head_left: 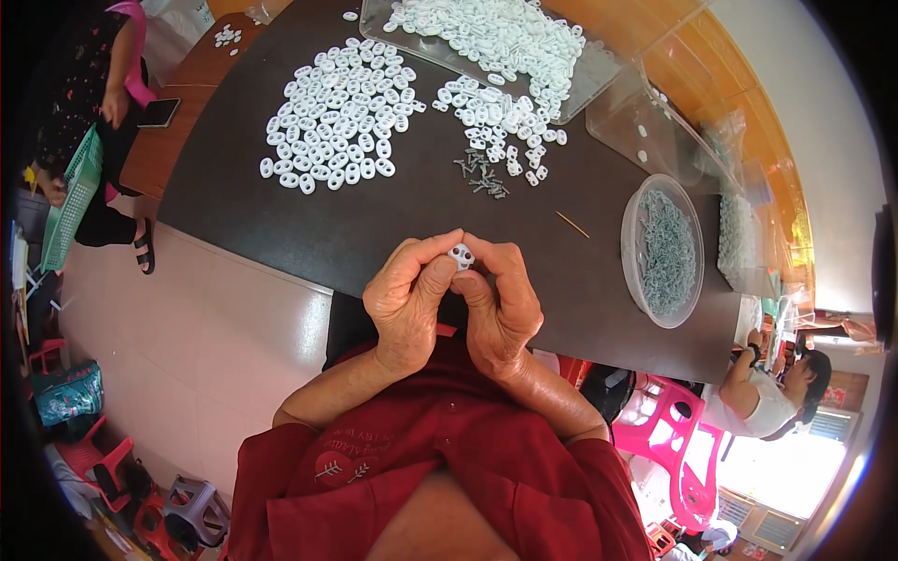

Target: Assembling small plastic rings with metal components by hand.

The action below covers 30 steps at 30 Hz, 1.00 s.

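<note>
Between my two hands, over the near edge of the dark table, is a small white plastic piece with dark holes. My left hand pinches it between thumb and forefinger. From the other side, the fingertips and thumb of my right hand close on the same piece. Beyond my hands, to the left, lies a spread of white oval two-hole pieces. Straight ahead are a small heap of grey screws and looser white pieces.
A clear tray at the back holds many white pieces. On the right stands a round tub of grey screws, near a thin wooden stick. A person with a green basket is at the left; another person sits at the right.
</note>
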Available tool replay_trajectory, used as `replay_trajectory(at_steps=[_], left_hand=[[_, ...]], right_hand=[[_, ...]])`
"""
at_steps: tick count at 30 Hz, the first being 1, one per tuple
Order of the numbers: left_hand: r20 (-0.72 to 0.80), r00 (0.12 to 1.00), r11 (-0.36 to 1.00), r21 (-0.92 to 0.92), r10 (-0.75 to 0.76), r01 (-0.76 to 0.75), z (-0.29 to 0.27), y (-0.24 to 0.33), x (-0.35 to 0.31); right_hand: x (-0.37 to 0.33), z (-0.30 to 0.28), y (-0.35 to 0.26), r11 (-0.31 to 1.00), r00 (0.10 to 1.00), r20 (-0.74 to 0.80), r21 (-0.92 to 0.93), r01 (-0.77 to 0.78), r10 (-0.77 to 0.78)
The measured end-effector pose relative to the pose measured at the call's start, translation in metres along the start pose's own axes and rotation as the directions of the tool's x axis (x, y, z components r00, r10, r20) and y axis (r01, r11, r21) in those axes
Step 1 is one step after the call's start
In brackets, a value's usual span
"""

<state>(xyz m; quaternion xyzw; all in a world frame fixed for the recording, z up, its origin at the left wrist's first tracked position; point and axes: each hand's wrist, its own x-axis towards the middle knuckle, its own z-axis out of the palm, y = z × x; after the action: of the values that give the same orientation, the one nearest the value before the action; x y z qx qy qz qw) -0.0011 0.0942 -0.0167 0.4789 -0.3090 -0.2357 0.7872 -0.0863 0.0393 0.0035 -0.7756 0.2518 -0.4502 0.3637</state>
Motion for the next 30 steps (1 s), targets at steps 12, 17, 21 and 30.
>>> replay_trajectory(at_steps=[12,17,21,30], left_hand=[[0.027,0.998,0.997,0.041,0.061,-0.062,0.001,0.002,-0.001],[0.038,0.996,0.994,0.073,0.079,-0.082,0.002,0.001,-0.001],[0.024,0.995,0.994,0.056,0.096,-0.098,0.006,0.001,0.001],[-0.022,0.996,0.992,0.094,0.087,-0.085,0.012,-0.001,0.001]], right_hand=[[-0.002,0.001,0.007,0.994,0.995,-0.036,-0.063,0.088,-0.09],[0.001,0.002,0.008,0.977,0.984,-0.052,-0.139,0.164,-0.173],[0.004,0.002,0.011,0.962,0.972,-0.062,-0.167,0.216,-0.229],[0.007,0.004,0.012,0.946,0.96,-0.069,-0.206,0.251,-0.27]])
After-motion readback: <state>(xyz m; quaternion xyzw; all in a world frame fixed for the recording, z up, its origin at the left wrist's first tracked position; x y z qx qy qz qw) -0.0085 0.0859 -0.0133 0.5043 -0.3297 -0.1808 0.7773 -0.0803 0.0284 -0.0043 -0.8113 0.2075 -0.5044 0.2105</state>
